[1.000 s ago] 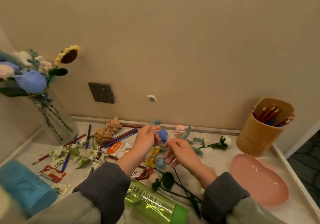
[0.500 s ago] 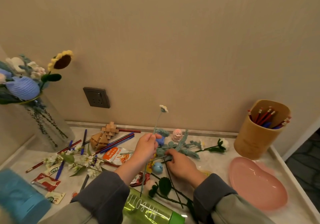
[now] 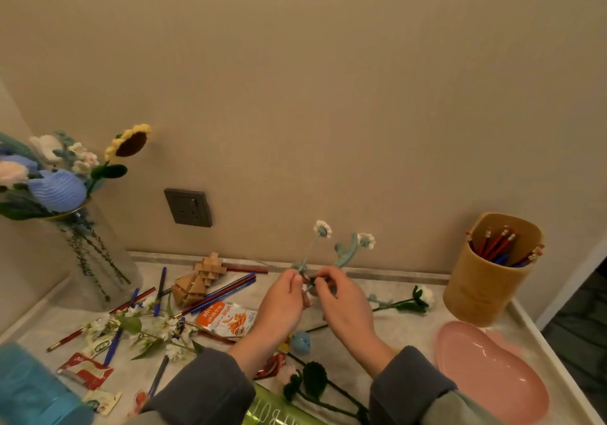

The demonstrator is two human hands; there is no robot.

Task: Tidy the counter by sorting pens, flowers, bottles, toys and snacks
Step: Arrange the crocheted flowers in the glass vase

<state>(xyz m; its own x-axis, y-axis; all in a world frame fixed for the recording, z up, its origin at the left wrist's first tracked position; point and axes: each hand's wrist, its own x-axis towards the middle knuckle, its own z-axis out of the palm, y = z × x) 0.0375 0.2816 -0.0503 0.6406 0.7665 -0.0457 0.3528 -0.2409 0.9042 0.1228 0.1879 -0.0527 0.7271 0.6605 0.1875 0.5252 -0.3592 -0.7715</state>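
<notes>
Two small white crochet daisies [image 3: 322, 228] on thin stems stand upright above the middle of the counter [image 3: 414, 329]. The left hand [image 3: 282, 306] and right hand [image 3: 345, 306] meet at the stems, fingertips pinching them. A tan pen cup [image 3: 483, 290] and a pink dish [image 3: 486, 372] sit to the right. A glass vase [image 3: 98, 260] of flowers stands at far left.

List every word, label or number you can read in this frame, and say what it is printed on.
"BOT": pale letters on the green bottle, partial and cut off by the frame edge.
Orange snack packet: white characters, too blurred to read.
Red sachet: white script, unreadable.
Two pale sachets: green oval logos, too small to read.
No numbers or signs legible elsewhere.
</notes>
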